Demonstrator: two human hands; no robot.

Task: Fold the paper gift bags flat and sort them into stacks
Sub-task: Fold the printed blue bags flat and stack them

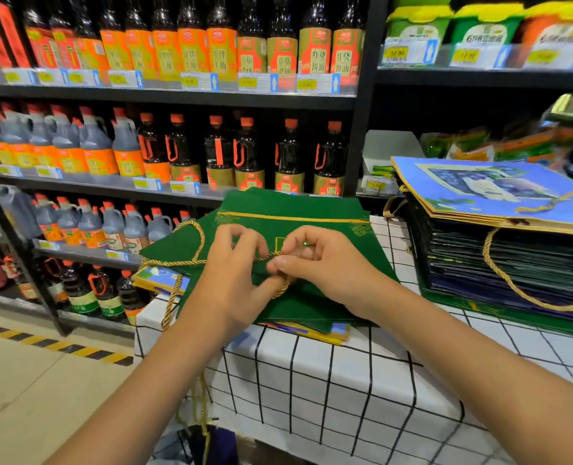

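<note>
Shelves (pixel 164 95) of dark sauce bottles (pixel 218 152) fill the left background. Near the surface's (pixel 328 380) left edge, a flat green bag (pixel 311 209) tops a low stack, over blue bags (pixel 161 276) that jut past that edge. A gold cord handle (pixel 197 236) loops at the green bag's left side. The left hand (pixel 234 276), fingers curled, pinches a second gold cord (pixel 278 255) on the bag's middle. The right hand (pixel 315 263), touching the left, also pinches this cord with curled fingers. Towards the surface's right edge, well apart from the green bag, stands a taller stack of folded bags (pixel 499 263), topped by a blue printed bag (pixel 486 189) with gold handles hanging over its front.
</note>
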